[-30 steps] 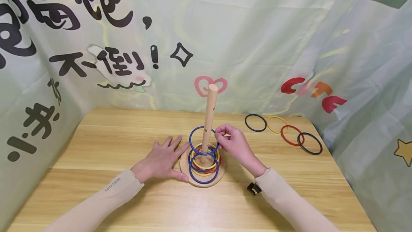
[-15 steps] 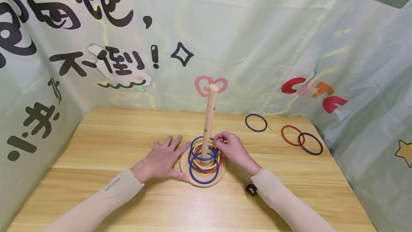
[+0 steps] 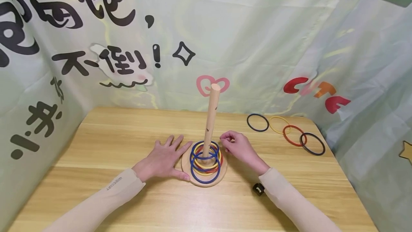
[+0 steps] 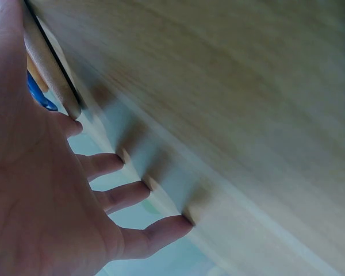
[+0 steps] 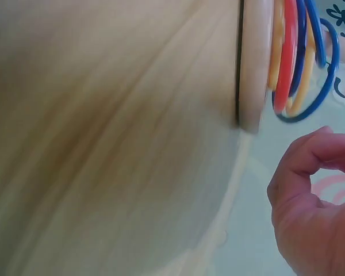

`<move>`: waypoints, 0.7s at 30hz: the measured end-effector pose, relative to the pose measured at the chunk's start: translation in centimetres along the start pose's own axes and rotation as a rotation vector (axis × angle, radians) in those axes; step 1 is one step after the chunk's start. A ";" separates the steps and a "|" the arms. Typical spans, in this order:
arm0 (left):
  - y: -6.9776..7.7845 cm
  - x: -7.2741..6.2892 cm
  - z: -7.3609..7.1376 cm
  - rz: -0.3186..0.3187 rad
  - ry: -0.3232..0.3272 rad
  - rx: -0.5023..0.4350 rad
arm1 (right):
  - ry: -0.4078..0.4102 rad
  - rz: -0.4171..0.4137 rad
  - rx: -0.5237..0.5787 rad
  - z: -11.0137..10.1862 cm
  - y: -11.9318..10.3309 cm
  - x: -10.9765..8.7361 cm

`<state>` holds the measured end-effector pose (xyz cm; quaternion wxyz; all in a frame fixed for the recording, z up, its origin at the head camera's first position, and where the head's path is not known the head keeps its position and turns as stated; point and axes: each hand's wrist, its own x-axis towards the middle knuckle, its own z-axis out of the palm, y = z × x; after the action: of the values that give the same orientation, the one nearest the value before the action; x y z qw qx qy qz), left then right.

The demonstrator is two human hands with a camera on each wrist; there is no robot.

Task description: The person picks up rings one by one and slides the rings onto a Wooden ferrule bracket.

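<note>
A wooden post (image 3: 211, 121) rises from a round wooden base (image 3: 222, 177), ringed by several blue, yellow and red rings. The last blue ring (image 3: 206, 141) leans over the pile around the post. Another blue ring (image 3: 205, 182) lies toward the front edge of the base. My left hand (image 3: 162, 160) rests on the table with fingers spread, its thumb and index finger by the base's left edge. Just right of the stack, my right hand (image 3: 236, 148) hovers, fingers loosely bent, holding nothing; the right wrist view shows it apart from the rings.
At the table's back right lie a dark ring (image 3: 258, 131), a yellow ring (image 3: 279, 117), a red ring (image 3: 289, 142) and a second dark ring (image 3: 317, 153), the last three overlapping. A printed cloth (image 3: 257, 46) hangs behind the wooden table (image 3: 128, 128).
The blue ring in my right hand went down the post onto the stack. My right hand let go of it and drew slightly right. My left hand stayed in place.
</note>
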<state>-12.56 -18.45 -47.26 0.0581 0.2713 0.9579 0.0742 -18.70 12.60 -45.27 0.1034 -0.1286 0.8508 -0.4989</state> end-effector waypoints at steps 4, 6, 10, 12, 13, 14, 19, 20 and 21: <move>0.1 0.1 0.0 -0.002 -0.001 0.004 | 0.027 -0.020 -0.039 -1.6 0.9 -0.4; 0.1 0.1 -0.1 -0.003 -0.002 0.006 | 0.046 -0.028 -0.061 -2.5 1.4 -0.5; 0.1 0.1 -0.1 0.000 0.000 0.006 | 0.105 -0.029 -0.139 -4.6 2.4 -0.4; 0.1 0.2 -0.1 0.000 -0.001 0.007 | 0.136 -0.013 -0.166 -5.7 2.9 -0.2; 0.2 0.2 0.0 0.001 -0.002 0.008 | 0.149 -0.004 -0.178 -6.3 3.1 -0.1; 0.2 0.2 0.0 0.001 -0.002 0.008 | 0.161 0.007 -0.177 -6.8 3.3 0.0; 0.2 0.2 0.0 0.000 -0.002 0.008 | 0.191 0.043 -0.195 -9.2 4.3 0.6; 0.3 0.2 0.1 0.000 -0.001 0.009 | 0.191 0.050 -0.194 -9.6 4.5 0.8; 0.3 0.2 0.1 -0.001 0.000 0.008 | 0.187 0.056 -0.200 -9.9 4.7 0.9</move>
<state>-12.56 -18.12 -47.29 0.0571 0.2711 0.9583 0.0701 -23.13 22.68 -44.69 0.0240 -0.0675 0.9055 -0.4182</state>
